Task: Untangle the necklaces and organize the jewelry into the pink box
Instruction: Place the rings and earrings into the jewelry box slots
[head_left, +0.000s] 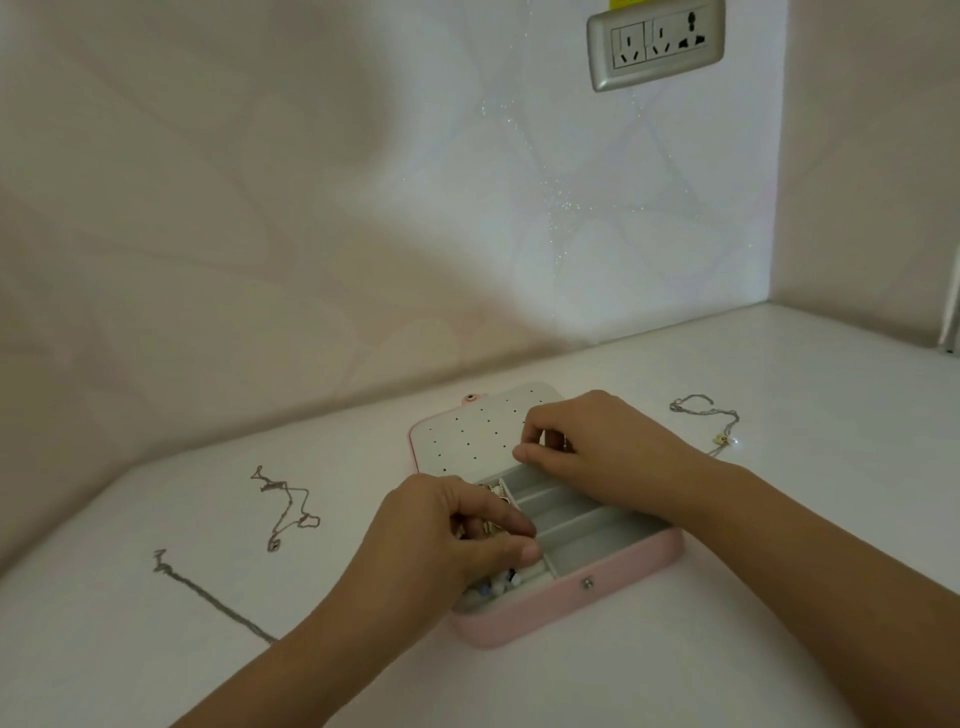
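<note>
Pink outside and grey within, the box is seen open at the lower centre of the frame, set on a white table. Its lid is laid flat towards the wall, with a grey panel of small holes shown. The left hand is held over the left compartments, fingers curled down among gold jewelry; whether anything is pinched cannot be told. Small white and blue pieces are seen just below it. The right hand is placed where lid meets tray, fingers bent; no grip can be made out. Three necklaces are seen on the table outside the box: a tangled chain at middle left, a stretched chain at lower left, and a pendant chain at the right. A wall socket is seen at upper right.
</note>
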